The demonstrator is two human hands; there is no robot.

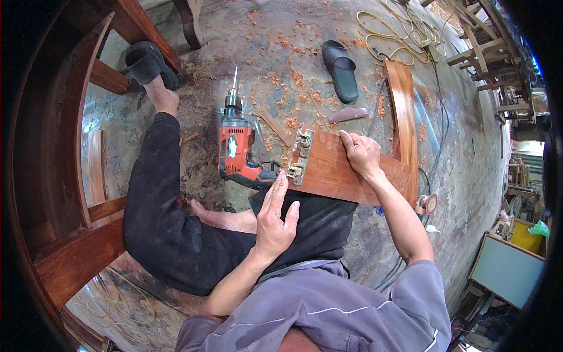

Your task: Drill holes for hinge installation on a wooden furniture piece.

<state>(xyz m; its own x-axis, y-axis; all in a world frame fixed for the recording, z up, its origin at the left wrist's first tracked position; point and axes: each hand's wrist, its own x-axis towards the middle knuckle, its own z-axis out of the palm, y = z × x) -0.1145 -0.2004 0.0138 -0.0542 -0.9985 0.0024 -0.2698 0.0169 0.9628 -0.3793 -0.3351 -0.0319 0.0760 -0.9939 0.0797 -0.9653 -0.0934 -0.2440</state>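
A reddish-brown wooden board (pixel 328 166) lies across my lap, with metal hinges (pixel 303 141) along its left end. My right hand (pixel 362 155) is closed over the board's far edge. With fingers stretched and thumb apart, my left hand (pixel 275 227) has its fingertips at the lower hinge; whether they touch it I cannot tell. Just left of the board, an orange-red power drill (pixel 234 146) rests on the floor with its bit pointing away from me.
A long wooden plank (pixel 401 105) lies to the right, near coiled yellow cable (pixel 404 41). One black slipper (pixel 340 70) sits on the shaving-strewn floor (pixel 270 35). Dark wooden furniture (pixel 64 135) stands at the left. An angle grinder (pixel 428 204) lies beyond my right forearm.
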